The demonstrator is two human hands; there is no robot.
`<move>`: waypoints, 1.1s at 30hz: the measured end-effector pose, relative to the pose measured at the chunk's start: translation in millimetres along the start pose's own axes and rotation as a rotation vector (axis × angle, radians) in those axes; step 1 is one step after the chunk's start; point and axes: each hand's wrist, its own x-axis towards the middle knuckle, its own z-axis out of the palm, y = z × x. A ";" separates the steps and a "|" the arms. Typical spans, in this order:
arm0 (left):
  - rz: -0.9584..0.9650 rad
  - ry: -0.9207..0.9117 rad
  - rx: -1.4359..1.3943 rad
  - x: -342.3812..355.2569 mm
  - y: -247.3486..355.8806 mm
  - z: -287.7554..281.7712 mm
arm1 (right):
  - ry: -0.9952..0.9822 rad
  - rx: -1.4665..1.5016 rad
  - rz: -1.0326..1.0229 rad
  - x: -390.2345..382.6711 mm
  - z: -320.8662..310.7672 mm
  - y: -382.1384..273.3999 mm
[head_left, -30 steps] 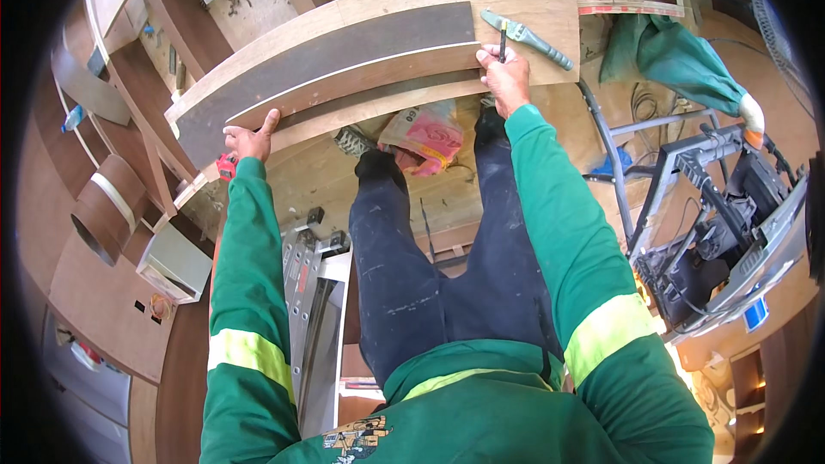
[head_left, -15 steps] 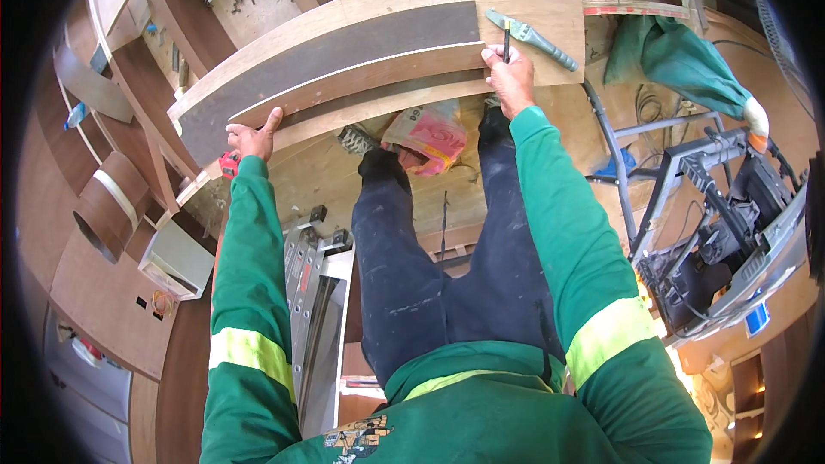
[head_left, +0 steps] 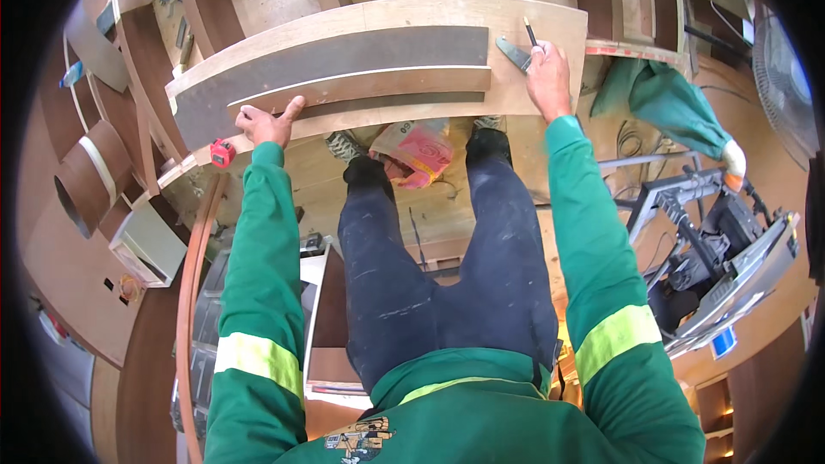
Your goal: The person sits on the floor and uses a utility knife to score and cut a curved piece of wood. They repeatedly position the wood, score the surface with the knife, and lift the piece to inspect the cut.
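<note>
Between nine and ten o'clock, a red tape measure [head_left: 222,153] sits just beside the left hand [head_left: 265,126]. That hand's fingers are bent at the left end of the brown strip [head_left: 395,86], thumb spread along its near edge; whether they pinch or merely steady it, I cannot tell. The strip lies around twelve o'clock, over a dark panel [head_left: 387,47] on the pale curved counter [head_left: 412,10]. Toward one o'clock lies a green tool [head_left: 513,53], its handle end hidden beneath the right hand [head_left: 550,79], whose fingers hold a pencil [head_left: 529,32]; their grip on the tool is unclear. The step seems to be reaching for that tool while steadying the strip; the next move probably calls for a secure hold. Half a second earlier, the right hand was at the strip's right end, which is now free, and the tool lay uncovered.
</note>
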 end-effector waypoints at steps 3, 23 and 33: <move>-0.179 -0.128 0.118 -5.2 30.8 15.7 | -0.005 -0.012 -0.073 52.2 -0.8 7.1; -0.335 -0.071 -0.197 -21.8 56.0 -17.0 | -0.481 -0.407 -0.242 12.7 -36.2 32.3; -0.340 -0.028 -0.341 -15.6 66.6 -21.8 | -0.177 -0.276 -0.206 11.1 53.9 -20.5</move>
